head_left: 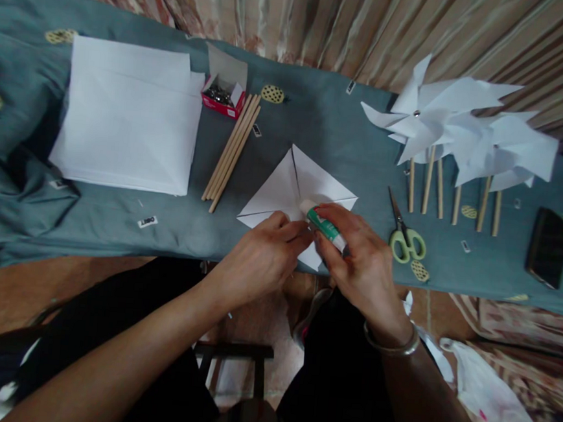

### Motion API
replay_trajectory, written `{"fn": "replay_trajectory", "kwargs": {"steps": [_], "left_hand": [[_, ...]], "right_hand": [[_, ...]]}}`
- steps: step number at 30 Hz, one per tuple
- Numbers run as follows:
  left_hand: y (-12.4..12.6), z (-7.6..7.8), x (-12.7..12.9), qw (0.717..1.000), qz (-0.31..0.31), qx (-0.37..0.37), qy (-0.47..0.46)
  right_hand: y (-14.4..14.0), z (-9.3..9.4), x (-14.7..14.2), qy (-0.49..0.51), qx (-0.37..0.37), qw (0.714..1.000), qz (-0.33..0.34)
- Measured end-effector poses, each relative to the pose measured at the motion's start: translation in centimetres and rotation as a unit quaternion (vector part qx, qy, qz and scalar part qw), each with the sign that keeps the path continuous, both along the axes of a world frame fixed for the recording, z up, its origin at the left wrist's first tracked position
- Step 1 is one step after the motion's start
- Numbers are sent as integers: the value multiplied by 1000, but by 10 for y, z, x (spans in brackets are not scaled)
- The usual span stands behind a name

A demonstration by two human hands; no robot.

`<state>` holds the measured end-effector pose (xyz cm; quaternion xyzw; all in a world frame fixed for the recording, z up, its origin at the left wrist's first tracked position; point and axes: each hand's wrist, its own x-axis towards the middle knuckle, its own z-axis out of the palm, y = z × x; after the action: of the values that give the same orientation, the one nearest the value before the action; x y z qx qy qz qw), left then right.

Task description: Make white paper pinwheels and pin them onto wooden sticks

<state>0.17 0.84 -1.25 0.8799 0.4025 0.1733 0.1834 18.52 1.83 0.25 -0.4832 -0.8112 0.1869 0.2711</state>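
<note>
A white paper square (277,178), slit in from its corners, lies on the cloth in front of me. My right hand (359,253) grips a green and white glue stick (327,227), its white end over the middle of the paper. At the near part of the same sheet, my left hand (271,252) is closed with thumb and fingers pinched together on the paper. The fingers hide the exact spot they hold. Right of the hands rest scissors (406,241) with green handles. Several wooden sticks (231,154) lie to the left of the square.
A stack of white paper (130,118) lies at left. Behind the sticks, an open red box (223,96) holds small metal pieces. Several finished paper pinwheels (418,114) overlap at back right. A phone (548,248) lies far right. Pleated curtain (297,17) borders the table's back edge.
</note>
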Motion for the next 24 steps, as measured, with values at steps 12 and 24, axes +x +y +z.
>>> {"fn": "replay_trajectory", "kwargs": {"steps": [12,24], "left_hand": [[-1,-1,-1,1000,-5,4,-3],[-2,-3,-2,1000,-16,7,-14]], "right_hand": [[3,6,-3,34,-45,998,-30],[8,6,-8,49,-74,995,-50]]}}
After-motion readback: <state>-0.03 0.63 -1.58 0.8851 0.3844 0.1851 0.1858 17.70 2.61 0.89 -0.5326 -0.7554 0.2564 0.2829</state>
